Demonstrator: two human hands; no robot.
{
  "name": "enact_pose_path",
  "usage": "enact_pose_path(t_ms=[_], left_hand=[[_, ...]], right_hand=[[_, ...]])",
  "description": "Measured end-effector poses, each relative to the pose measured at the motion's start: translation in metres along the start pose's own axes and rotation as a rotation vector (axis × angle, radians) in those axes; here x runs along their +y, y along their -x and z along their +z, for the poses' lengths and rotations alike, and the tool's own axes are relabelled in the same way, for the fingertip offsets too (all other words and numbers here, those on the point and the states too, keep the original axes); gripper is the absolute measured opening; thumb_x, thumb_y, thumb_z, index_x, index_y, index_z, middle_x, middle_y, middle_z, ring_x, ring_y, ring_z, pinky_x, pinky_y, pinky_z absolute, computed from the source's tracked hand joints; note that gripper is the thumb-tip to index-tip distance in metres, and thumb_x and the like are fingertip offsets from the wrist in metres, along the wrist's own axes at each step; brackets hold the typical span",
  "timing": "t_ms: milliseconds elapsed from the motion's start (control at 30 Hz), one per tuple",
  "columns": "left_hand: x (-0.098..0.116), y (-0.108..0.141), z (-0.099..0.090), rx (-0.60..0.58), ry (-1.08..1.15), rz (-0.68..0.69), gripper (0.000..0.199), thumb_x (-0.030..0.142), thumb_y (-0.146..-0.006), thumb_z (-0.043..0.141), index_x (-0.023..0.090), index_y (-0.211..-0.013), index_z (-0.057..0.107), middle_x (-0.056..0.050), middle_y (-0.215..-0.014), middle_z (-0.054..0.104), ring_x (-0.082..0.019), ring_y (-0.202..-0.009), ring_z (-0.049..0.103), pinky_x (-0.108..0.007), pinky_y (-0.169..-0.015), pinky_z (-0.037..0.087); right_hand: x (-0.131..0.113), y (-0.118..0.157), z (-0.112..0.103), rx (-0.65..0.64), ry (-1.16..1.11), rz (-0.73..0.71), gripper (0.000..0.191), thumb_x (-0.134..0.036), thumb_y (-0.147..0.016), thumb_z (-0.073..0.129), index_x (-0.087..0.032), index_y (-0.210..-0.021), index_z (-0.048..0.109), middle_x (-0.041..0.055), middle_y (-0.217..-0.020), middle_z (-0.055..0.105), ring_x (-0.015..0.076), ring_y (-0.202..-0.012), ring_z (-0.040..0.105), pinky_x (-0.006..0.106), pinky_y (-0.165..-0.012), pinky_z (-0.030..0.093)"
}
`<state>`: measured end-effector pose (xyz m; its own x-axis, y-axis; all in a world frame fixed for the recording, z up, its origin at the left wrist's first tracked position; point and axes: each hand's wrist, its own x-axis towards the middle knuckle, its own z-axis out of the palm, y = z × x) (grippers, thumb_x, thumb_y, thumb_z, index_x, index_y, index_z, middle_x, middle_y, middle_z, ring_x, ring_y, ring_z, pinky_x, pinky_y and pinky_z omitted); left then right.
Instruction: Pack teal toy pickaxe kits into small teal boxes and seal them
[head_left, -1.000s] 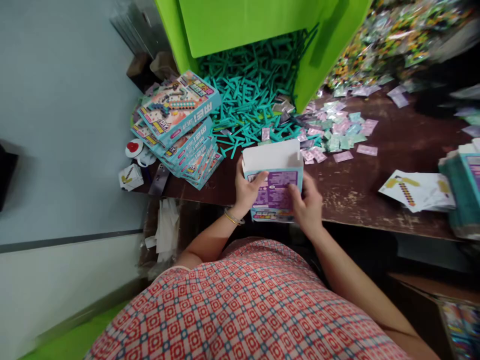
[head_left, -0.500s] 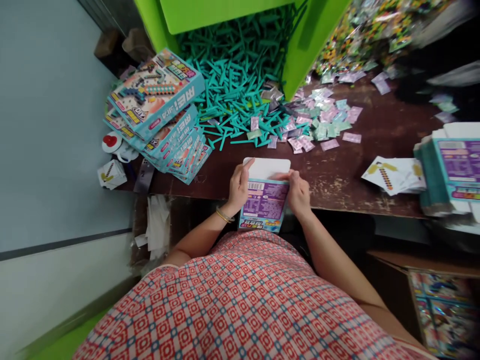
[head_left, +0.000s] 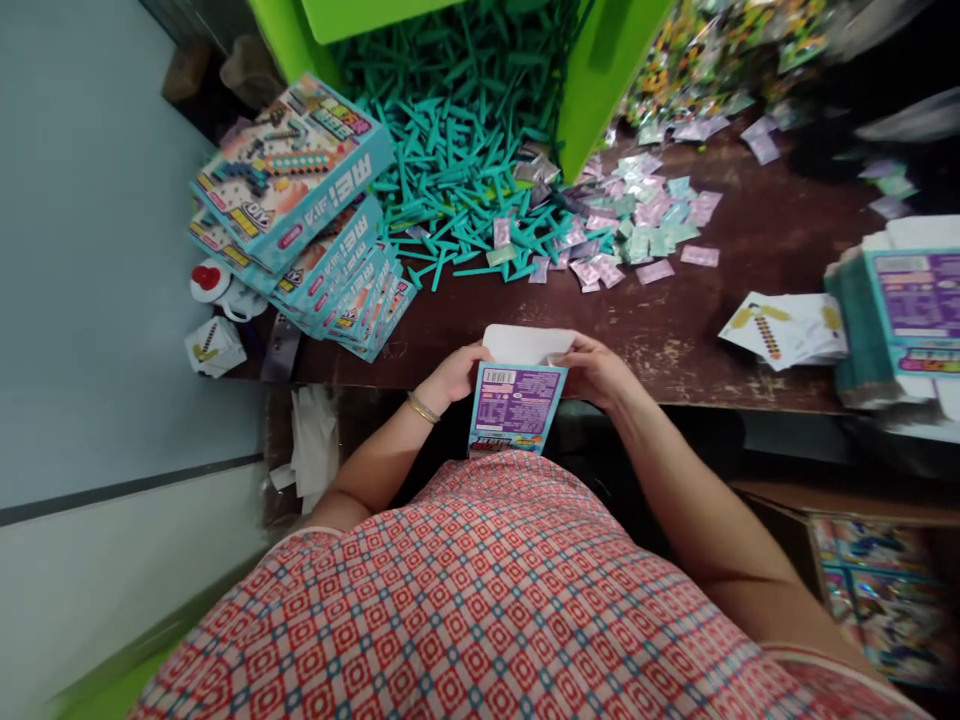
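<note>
A purple and light-blue printed box point(head_left: 517, 405) stands between my hands at the table's front edge, close to my body. Its white top flap is raised and its mouth looks open. My left hand point(head_left: 455, 374) grips the box's left upper edge, with a bangle on the wrist. At the right upper corner, my right hand point(head_left: 596, 370) holds the box, its fingertips at the rim near the flap. The inside of the box is mostly hidden.
Printed boxes point(head_left: 292, 170) are stacked at the left. Teal sticks point(head_left: 450, 170) spill from a green bin point(head_left: 607, 80). Small packets point(head_left: 652, 215) lie right of them. White cards point(head_left: 787, 328) and flat cartons point(head_left: 919, 310) sit at the right on the brown table point(head_left: 675, 340).
The box's mouth has opened wider and its body has filled out. My right hand has turned, bringing its fingers to the rim. The view has shifted slightly.
</note>
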<state>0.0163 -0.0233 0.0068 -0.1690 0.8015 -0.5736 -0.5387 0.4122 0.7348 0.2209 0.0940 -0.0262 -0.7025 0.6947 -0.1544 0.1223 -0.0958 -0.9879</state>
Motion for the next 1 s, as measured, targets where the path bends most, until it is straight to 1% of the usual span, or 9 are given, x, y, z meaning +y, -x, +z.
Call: enact_pose_path(t_ms=[100,200,333,467,567,767,833,900,1000], left_hand=[[-0.001,0.001,0.006,-0.037,0.022,-0.038,0.051,0.019,-0.067,0.066,0.012,-0.116,0.076,-0.007,-0.09,0.079,-0.018,-0.07,0.068,-0.031,-0.072,0.053],[-0.002,0.005,0.007,-0.005,0.041,-0.025,0.061,0.019,-0.068,0.064,0.016,-0.129,0.072,-0.006,-0.097,0.081,-0.018,-0.076,0.07,-0.029,-0.074,0.052],[-0.007,0.013,0.006,0.022,-0.006,0.073,0.063,0.024,-0.074,0.065,0.019,-0.137,0.068,-0.006,-0.105,0.08,-0.02,-0.089,0.073,-0.031,-0.085,0.053],[-0.014,0.014,0.007,0.053,-0.044,0.276,0.045,0.029,-0.079,0.059,0.021,-0.122,0.071,-0.006,-0.122,0.076,-0.022,-0.113,0.07,-0.034,-0.101,0.051],[-0.022,0.014,0.006,0.133,-0.096,0.397,0.03,0.038,-0.084,0.054,0.021,-0.103,0.071,-0.007,-0.119,0.075,-0.024,-0.115,0.069,-0.039,-0.105,0.051],[-0.049,0.035,-0.008,0.344,-0.527,0.758,0.045,0.061,-0.098,0.052,0.021,-0.088,0.07,-0.01,-0.118,0.073,-0.025,-0.112,0.069,-0.044,-0.107,0.051],[-0.055,0.041,-0.012,0.359,-0.689,0.819,0.042,0.06,-0.098,0.058,0.021,-0.095,0.072,-0.012,-0.117,0.074,-0.025,-0.115,0.069,-0.045,-0.109,0.05],[-0.053,0.041,-0.015,0.402,-0.744,0.854,0.042,0.06,-0.1,0.057,0.02,-0.103,0.071,-0.012,-0.119,0.074,-0.025,-0.116,0.069,-0.046,-0.11,0.051],[-0.031,0.033,-0.017,0.55,-0.707,0.955,0.044,0.06,-0.101,0.054,0.02,-0.107,0.069,-0.012,-0.119,0.074,-0.025,-0.118,0.069,-0.045,-0.111,0.051]], right_hand=[[-0.016,-0.005,-0.006,-0.015,0.411,-0.204,0.027,-0.035,-0.087,0.066,-0.018,-0.101,0.081,0.012,-0.105,0.082,0.0286,-0.095,0.077,0.043,-0.089,0.062],[-0.029,-0.001,0.0,-0.14,0.432,-0.286,0.033,-0.04,-0.094,0.064,-0.024,-0.117,0.081,0.0088,-0.124,0.08,0.029,-0.117,0.074,0.045,-0.105,0.058],[-0.031,-0.001,0.011,-0.252,0.17,-0.147,0.038,-0.045,-0.099,0.06,-0.025,-0.125,0.079,0.0073,-0.131,0.077,0.0274,-0.119,0.074,0.047,-0.104,0.059],[-0.027,-0.014,0.017,-0.191,0.135,-0.056,0.032,-0.037,-0.091,0.07,-0.024,-0.117,0.083,0.0065,-0.117,0.082,0.0286,-0.104,0.078,0.048,-0.097,0.063],[-0.028,-0.018,0.016,-0.155,0.23,-0.131,0.026,-0.035,-0.094,0.067,-0.025,-0.11,0.085,0.0059,-0.113,0.083,0.0289,-0.106,0.078,0.048,-0.101,0.061],[-0.026,0.0,0.006,-0.482,0.359,-0.342,0.043,-0.048,-0.101,0.059,-0.027,-0.136,0.073,0.008,-0.142,0.071,0.0272,-0.132,0.066,0.052,-0.118,0.048],[-0.017,0.011,0.01,-0.448,0.367,-0.347,0.051,-0.054,-0.101,0.058,-0.025,-0.142,0.068,0.0104,-0.151,0.064,0.0287,-0.141,0.059,0.055,-0.122,0.042],[-0.008,0.02,0.018,-0.289,0.313,-0.318,0.061,-0.061,-0.101,0.054,-0.024,-0.149,0.061,0.0122,-0.161,0.054,0.0297,-0.149,0.051,0.055,-0.126,0.037],[-0.009,0.028,0.029,-0.085,0.18,-0.273,0.079,-0.067,-0.097,0.055,-0.02,-0.16,0.045,0.0154,-0.164,0.049,0.0311,-0.147,0.052,0.051,-0.121,0.044]])
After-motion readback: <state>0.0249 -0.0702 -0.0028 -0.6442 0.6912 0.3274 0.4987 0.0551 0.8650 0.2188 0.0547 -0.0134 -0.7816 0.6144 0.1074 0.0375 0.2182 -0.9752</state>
